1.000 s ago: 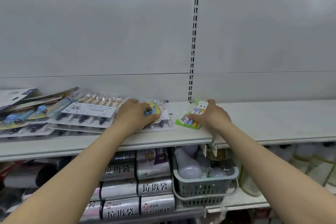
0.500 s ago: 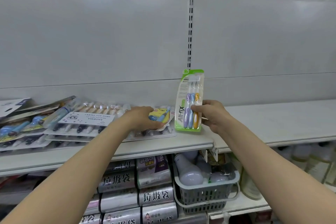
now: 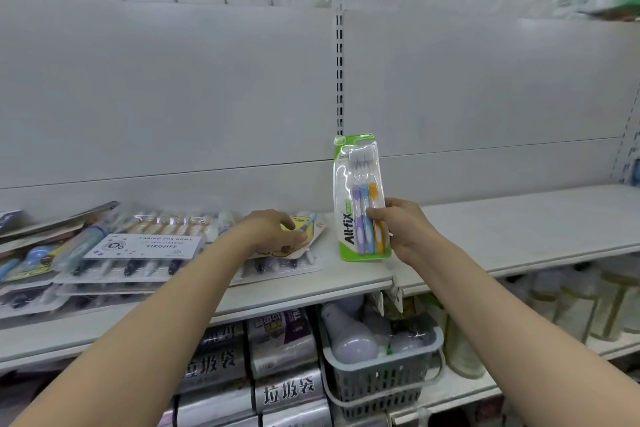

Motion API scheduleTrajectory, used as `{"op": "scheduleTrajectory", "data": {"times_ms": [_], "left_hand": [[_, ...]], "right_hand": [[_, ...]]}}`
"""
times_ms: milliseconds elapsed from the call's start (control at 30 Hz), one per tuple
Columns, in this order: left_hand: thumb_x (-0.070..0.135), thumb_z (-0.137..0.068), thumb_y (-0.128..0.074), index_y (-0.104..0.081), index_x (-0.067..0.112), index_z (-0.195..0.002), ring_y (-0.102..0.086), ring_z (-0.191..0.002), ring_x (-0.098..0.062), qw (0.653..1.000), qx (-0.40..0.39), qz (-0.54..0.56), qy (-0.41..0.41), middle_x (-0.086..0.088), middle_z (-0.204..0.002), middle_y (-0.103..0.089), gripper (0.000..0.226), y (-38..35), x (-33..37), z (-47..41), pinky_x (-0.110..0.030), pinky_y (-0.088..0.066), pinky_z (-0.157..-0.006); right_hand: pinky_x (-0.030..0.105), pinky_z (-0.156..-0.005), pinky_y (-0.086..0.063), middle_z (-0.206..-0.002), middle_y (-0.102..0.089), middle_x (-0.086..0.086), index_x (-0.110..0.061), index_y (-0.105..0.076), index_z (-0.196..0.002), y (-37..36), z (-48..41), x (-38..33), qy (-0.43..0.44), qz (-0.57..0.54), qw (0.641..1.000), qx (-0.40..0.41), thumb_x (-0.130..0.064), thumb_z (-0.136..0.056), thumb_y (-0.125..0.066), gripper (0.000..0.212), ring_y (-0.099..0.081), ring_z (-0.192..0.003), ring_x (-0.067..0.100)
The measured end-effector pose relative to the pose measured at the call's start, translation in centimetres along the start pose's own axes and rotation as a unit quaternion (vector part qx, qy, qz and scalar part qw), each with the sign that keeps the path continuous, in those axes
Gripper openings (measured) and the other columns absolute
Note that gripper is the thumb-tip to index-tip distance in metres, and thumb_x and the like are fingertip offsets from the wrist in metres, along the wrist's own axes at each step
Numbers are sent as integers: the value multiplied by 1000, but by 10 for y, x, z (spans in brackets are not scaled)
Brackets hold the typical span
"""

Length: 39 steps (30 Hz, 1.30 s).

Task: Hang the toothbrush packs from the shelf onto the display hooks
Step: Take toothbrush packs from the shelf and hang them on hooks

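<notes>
A white shop shelf runs under a bare white back panel. The right hand pinches the lower half of a green toothbrush pack and holds it upright, low over the shelf. Just left of it, the left hand curls its fingers round a small yellow pack — this lies atop a pile of flat toothbrush packs stretching away to that hand's left.
</notes>
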<state>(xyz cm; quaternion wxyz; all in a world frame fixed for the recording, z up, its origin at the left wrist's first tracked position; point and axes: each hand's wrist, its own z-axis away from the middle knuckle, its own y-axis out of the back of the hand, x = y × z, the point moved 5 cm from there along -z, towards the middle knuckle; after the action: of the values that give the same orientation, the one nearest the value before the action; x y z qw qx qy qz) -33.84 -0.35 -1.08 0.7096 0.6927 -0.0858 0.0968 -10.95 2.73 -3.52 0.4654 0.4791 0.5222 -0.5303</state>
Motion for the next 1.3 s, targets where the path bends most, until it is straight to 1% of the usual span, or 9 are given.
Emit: {"op": "scheduleTrajectory", "data": {"times_ms": [233, 300, 367, 467, 600, 833, 1067, 1200, 1300], "left_hand": [[48, -71, -81, -18, 22, -155, -49, -126, -32, 989, 120, 83, 34, -12, -141, -44, 109, 7, 0, -16, -39, -47, -100], [39, -68, -84, -33, 12, -146, -58, -113, -29, 982, 140, 121, 46, -11, -128, -54, 96, 10, -1, -18, -38, -54, -89], [34, -65, -87, -57, 12, -115, -66, -85, -23, 968, 143, 200, 51, -8, -103, -67, 62, 9, -5, -19, -33, -58, -67], [19, -70, -87, -66, 13, -88, -64, -65, -19, 922, 166, 350, 13, -8, -82, -70, 28, 7, -7, -10, -25, -52, -52], [19, -76, -85, -64, 18, -95, -69, -80, -18, 842, 220, 492, -4, -5, -92, -72, 28, 9, -8, 8, -27, -57, -64], [26, -95, -66, -64, 11, -117, -71, -100, -27, 770, 250, 587, 0, -7, -108, -74, 26, 11, -27, 57, -40, -58, -88], [25, -98, -59, -66, 19, -110, -66, -112, -30, 724, 278, 630, 36, -6, -112, -74, 15, 28, -104, 131, -43, -52, -92], [23, -97, -60, -68, 16, -111, -67, -105, -30, 705, 316, 633, 33, -5, -109, -75, 17, 43, -166, 197, -39, -53, -83], [23, -91, -69, -69, 12, -110, -66, -110, -35, 691, 359, 626, 35, -10, -109, -74, 22, 54, -224, 261, -51, -51, -99]], "right_hand": [[31, -68, -55, -99, -71, 8, -6, -64, -113, 11, 4, -8, 24, -9, 999, 20, -4, -96, -60, 18, -68, -83, 19], [34, -78, -56, -105, -71, 11, -5, -65, -116, 15, 4, -10, 37, -3, 999, 23, -4, -96, -61, 21, -69, -90, 22], [36, -83, -56, -109, -71, 11, -5, -65, -117, 18, 4, -12, 48, -1, 999, 22, -5, -96, -61, 22, -68, -95, 24], [35, -85, -56, -109, -71, 9, -8, -64, -118, 20, 7, -15, 64, 2, 998, 18, -8, -96, -62, 22, -69, -97, 23], [38, -88, -57, -110, -71, 9, -11, -64, -116, 17, 8, -20, 86, -1, 996, 8, -10, -96, -62, 19, -70, -100, 23], [36, -85, -60, -107, -73, 5, -9, -64, -119, -20, 25, -28, 115, -33, 992, -38, -13, -97, -62, 22, -72, -96, 20], [35, -78, -61, -100, -75, 5, -14, -68, -105, -108, 79, -27, 126, -40, 985, -110, -24, -101, -59, 14, -73, -88, 18], [37, -73, -61, -89, -75, 6, -15, -68, -92, -177, 130, -26, 130, -38, 980, -149, -31, -100, -60, 19, -72, -76, 19], [38, -74, -60, -90, -75, 5, -16, -67, -93, -241, 174, -21, 134, -55, 974, -172, -32, -99, -61, 19, -73, -78, 21]]}}
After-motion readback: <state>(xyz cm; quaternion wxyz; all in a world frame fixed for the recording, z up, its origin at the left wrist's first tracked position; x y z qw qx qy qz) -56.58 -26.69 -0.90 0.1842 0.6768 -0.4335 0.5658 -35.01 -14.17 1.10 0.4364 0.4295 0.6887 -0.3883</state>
